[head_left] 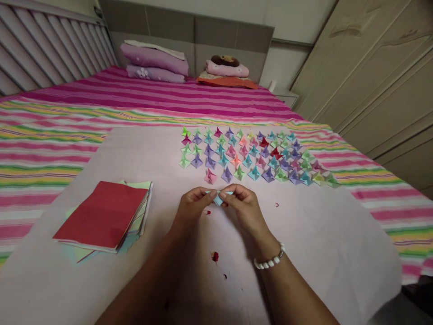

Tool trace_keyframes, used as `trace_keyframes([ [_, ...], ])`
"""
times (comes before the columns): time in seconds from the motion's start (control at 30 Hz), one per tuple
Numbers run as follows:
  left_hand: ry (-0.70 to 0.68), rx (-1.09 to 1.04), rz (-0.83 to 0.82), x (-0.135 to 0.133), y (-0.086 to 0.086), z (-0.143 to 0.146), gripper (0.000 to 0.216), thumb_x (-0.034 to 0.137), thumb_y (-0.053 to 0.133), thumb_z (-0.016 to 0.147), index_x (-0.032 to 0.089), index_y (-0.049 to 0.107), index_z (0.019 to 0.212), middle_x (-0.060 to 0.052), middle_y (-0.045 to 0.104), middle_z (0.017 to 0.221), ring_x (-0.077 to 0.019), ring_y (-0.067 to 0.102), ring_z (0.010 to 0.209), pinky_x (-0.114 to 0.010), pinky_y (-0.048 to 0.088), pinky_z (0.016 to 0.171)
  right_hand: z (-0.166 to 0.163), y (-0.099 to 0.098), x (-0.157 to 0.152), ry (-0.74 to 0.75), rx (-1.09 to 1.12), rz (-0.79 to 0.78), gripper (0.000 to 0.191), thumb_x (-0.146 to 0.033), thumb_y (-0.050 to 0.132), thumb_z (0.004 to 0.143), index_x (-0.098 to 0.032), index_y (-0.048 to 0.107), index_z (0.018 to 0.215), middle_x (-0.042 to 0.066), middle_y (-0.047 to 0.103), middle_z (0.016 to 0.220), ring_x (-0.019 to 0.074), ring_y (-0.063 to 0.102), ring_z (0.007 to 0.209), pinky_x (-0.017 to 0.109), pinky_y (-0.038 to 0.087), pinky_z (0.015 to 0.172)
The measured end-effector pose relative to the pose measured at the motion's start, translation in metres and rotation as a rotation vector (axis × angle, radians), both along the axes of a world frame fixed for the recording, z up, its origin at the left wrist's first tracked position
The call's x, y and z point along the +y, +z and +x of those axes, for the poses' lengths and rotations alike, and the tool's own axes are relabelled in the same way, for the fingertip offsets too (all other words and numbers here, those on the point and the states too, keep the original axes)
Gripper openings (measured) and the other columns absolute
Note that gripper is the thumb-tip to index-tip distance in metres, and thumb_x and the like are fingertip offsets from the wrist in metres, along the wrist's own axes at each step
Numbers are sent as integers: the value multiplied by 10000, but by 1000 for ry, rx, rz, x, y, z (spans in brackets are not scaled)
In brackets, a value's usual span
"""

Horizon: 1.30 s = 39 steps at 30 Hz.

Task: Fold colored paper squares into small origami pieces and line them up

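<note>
Between my two hands is a small piece of folded light blue paper [218,199], pinched at both sides above the white sheet. My left hand [193,206] closes thumb and fingers on its left side. On the right side, my right hand [244,206] grips it the same way, with a white beaded bracelet [269,262] around the wrist. Fingertips cover part of the folds. Just beyond my hands, several rows of small folded paper pieces [254,173] in purple, green, blue, pink and red stand on the sheet.
A stack of square paper with a red sheet [104,214] on top lies at the left. Small dark red scraps [215,257] dot the white sheet [162,289]. Folded purple bedding [155,63] and a pink pillow [226,69] sit by the headboard [169,27].
</note>
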<state>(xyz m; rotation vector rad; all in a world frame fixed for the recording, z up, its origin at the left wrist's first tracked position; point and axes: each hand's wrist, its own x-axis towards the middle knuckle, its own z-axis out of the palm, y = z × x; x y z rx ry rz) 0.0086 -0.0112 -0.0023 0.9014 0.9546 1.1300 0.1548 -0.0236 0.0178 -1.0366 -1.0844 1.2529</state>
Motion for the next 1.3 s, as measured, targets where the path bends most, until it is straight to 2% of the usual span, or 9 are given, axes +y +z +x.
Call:
trace_keyframes([
  [0.2, 111, -21, 28, 1, 1, 0, 313, 455, 722, 729, 157, 730, 825, -11, 647, 706, -116, 548, 711, -244, 421, 718, 0, 3, -2, 28, -17, 29, 133, -319, 712, 737, -191, 742, 758, -1, 637, 627, 135, 540, 616, 277, 434, 634],
  [0.37, 71, -121, -1, -1, 6, 4, 358, 476, 721, 725, 163, 716, 899, -42, 694, 842, -132, 597, 785, -263, 452, 764, -1, 1, -2, -54, -41, 51, 114, -311, 719, 729, -201, 743, 746, -2, 638, 640, 136, 533, 617, 275, 428, 621],
  [0.5, -24, -99, -5, -2, 6, 5, 406, 347, 825, 624, 167, 701, 967, -48, 716, 893, -140, 632, 815, -247, 466, 748, -1, 0, -2, -135, -19, 60, 139, -329, 748, 702, -210, 741, 774, -8, 638, 628, 137, 534, 596, 281, 445, 610],
  [0.6, 5, -140, -22, -1, 6, 5, 352, 347, 836, 601, 159, 707, 869, -36, 713, 801, -127, 637, 760, -233, 468, 709, -2, 1, -3, -91, -2, 80, 161, -356, 747, 717, -212, 731, 787, -5, 647, 655, 141, 548, 616, 286, 455, 635],
  [0.7, 32, -163, -61, -1, 9, 5, 379, 354, 847, 577, 169, 718, 882, -20, 704, 776, -106, 623, 733, -216, 460, 695, -2, 1, -5, -11, 27, 85, 204, -403, 672, 803, -207, 720, 778, 2, 642, 678, 144, 554, 656, 290, 448, 679],
  [0.77, 15, -139, -75, -1, 10, 4, 393, 366, 841, 582, 168, 726, 900, -17, 694, 769, -90, 598, 699, -207, 445, 672, -1, 1, -5, 13, 68, 62, 222, -411, 658, 817, -203, 713, 760, 1, 636, 681, 142, 546, 657, 288, 440, 680],
  [0.93, -39, -80, -36, -1, 8, 4, 396, 388, 811, 609, 156, 733, 921, -16, 653, 710, -86, 532, 620, -219, 413, 606, -1, 1, -3, 18, 119, -3, 145, -346, 736, 721, -203, 713, 718, -10, 629, 653, 136, 522, 627, 280, 434, 652],
  [1.07, -15, -85, 0, 1, 6, 3, 380, 368, 804, 614, 169, 718, 926, 6, 621, 661, -85, 520, 602, -211, 411, 578, -1, 2, -2, 21, 130, -17, 130, -318, 709, 718, -213, 735, 791, -7, 633, 642, 138, 526, 610, 279, 437, 623],
  [1.3, 56, 207, 138, -5, 12, 4, 269, 376, 721, 703, 172, 722, 878, -11, 646, 695, -120, 560, 624, -214, 430, 540, -4, -3, -1, -47, -91, 37, 253, -231, 691, 632, -214, 726, 882, -48, 554, 578, 110, 453, 530, 249, 379, 523],
])
